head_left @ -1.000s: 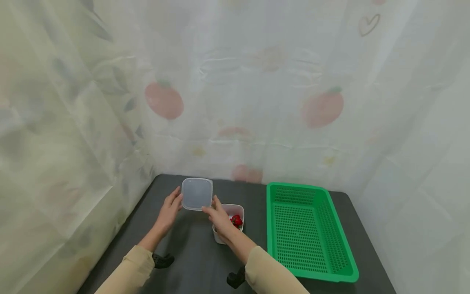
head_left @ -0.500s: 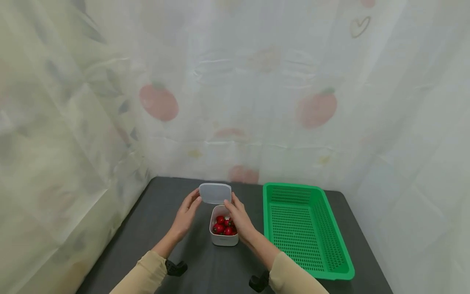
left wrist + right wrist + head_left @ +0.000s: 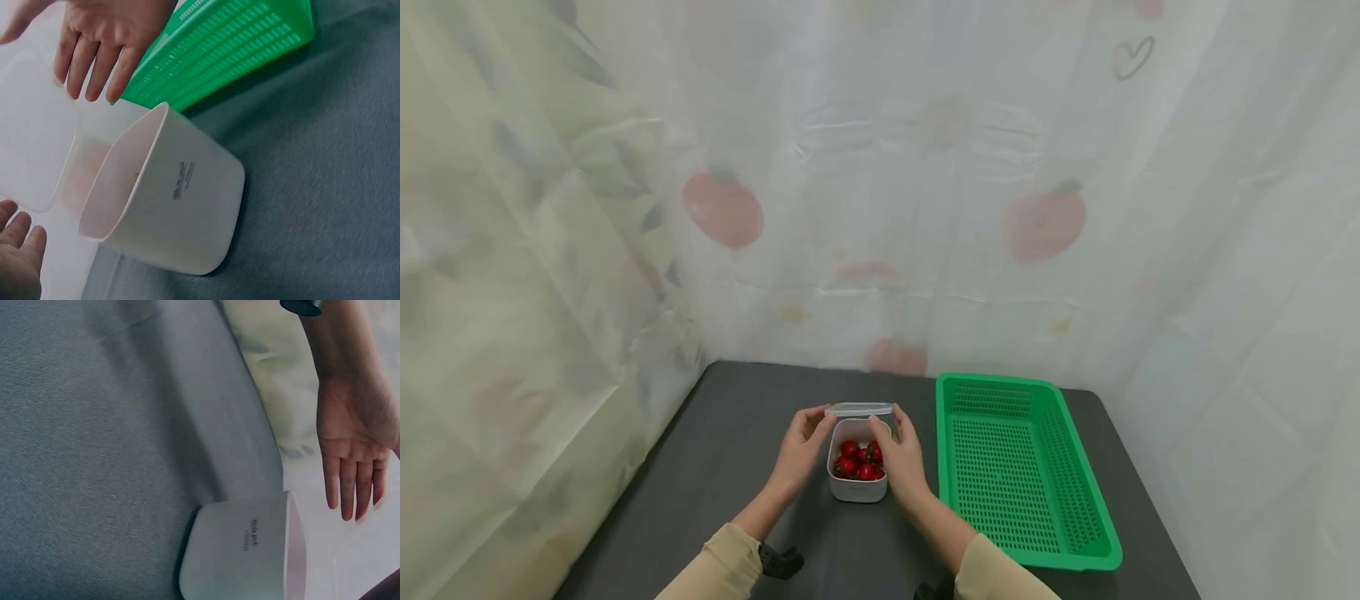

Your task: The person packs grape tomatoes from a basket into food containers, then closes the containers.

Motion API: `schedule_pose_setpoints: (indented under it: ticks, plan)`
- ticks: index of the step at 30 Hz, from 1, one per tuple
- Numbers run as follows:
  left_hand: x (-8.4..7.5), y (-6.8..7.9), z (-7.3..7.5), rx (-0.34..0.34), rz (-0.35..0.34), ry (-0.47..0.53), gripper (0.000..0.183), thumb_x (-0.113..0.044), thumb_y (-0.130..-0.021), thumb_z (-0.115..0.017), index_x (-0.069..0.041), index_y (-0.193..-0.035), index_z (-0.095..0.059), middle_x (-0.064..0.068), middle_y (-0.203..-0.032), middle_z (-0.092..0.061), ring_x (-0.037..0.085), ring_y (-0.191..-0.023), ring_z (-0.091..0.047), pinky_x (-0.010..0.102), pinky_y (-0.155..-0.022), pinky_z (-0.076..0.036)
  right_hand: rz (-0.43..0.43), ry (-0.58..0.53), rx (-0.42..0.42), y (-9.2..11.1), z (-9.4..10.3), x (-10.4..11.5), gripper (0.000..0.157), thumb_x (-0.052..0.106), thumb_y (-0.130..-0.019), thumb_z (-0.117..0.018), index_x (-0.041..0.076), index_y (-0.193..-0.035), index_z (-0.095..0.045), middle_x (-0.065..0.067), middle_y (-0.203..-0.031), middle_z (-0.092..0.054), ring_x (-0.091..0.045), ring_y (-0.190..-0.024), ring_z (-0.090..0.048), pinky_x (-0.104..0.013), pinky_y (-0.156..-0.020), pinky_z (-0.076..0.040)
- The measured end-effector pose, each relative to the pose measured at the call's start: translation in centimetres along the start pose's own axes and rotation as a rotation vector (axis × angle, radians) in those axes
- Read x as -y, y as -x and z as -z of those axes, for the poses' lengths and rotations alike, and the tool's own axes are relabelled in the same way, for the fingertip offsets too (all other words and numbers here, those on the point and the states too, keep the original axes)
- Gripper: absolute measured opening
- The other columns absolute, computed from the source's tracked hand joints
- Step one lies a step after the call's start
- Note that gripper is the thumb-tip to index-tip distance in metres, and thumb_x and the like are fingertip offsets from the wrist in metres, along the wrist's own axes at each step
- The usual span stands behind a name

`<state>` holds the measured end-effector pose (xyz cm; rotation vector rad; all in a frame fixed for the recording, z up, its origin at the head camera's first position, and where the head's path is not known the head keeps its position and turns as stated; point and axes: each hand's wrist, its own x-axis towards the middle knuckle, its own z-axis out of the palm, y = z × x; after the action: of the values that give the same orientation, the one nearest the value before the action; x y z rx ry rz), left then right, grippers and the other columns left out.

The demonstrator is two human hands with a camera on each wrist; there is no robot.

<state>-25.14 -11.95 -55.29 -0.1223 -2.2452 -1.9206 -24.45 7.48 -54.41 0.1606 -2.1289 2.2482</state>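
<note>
A translucent, rounded-square plastic lid (image 3: 859, 409) is held above the back of a white container (image 3: 858, 492), seen nearly edge-on in the head view. My left hand (image 3: 800, 454) holds its left edge and my right hand (image 3: 904, 458) its right edge, thumbs nearer me and fingers beyond. Several small red fruits (image 3: 847, 467) with bits of green lie inside the container. From the left wrist, the lid (image 3: 34, 134) appears between both hands, apart from the container's rim. The right wrist view shows the left hand's (image 3: 356, 440) long straight fingers; mostly out of frame there is the right hand.
To the right of the container stands a green perforated plastic basket (image 3: 1007, 475). Both rest on a dark grey tabletop (image 3: 737, 433). A pale printed curtain (image 3: 880, 208) hangs behind the table and along its sides.
Both hands have brought the lid rightward and lower, from left of the container to over its back edge. The lid has tipped from face-on to nearly edge-on.
</note>
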Motion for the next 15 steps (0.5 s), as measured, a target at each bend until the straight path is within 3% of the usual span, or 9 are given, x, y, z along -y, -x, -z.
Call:
schedule_pose_setpoints:
  ticks: [6, 12, 15]
  plan:
    - [0.6, 0.5, -0.9, -0.046, -0.012, 0.004, 0.053, -0.037, -0.102, -0.066, -0.004, -0.141, -0.050, 0.014, -0.139, -0.060, 0.028, -0.133, -0.054, 0.046, -0.109, -0.041, 0.028, 0.001, -0.051, 0.3, -0.1, -1.0, 0.074, 0.043, -0.099, -0.068, 0.004, -0.155, -0.038, -0.016, -0.160, -0.036, -0.035, -0.151, -0.026, -0.053, -0.119, -0.023]
    - [1.6, 1.0, -1.2, -0.029, -0.040, 0.031, 0.053, -0.029, -0.101, -0.068, 0.000, -0.140, -0.048, 0.016, -0.142, -0.057, 0.030, -0.133, -0.054, 0.029, -0.103, -0.046, 0.039, 0.016, -0.090, 0.6, 0.0, -1.9, 0.069, 0.036, -0.099, -0.069, 0.003, -0.153, -0.041, -0.019, -0.156, -0.041, -0.039, -0.148, -0.031, -0.056, -0.117, -0.027]
    - [2.0, 1.4, -1.3, -0.015, -0.062, 0.040, 0.054, -0.025, -0.101, -0.069, 0.003, -0.140, -0.046, 0.019, -0.146, -0.053, 0.034, -0.134, -0.052, 0.028, -0.101, -0.048, 0.043, 0.013, -0.092, 0.8, 0.1, -2.3, 0.068, 0.033, -0.100, -0.069, 0.002, -0.153, -0.041, -0.020, -0.157, -0.040, -0.040, -0.148, -0.031, -0.057, -0.117, -0.026]
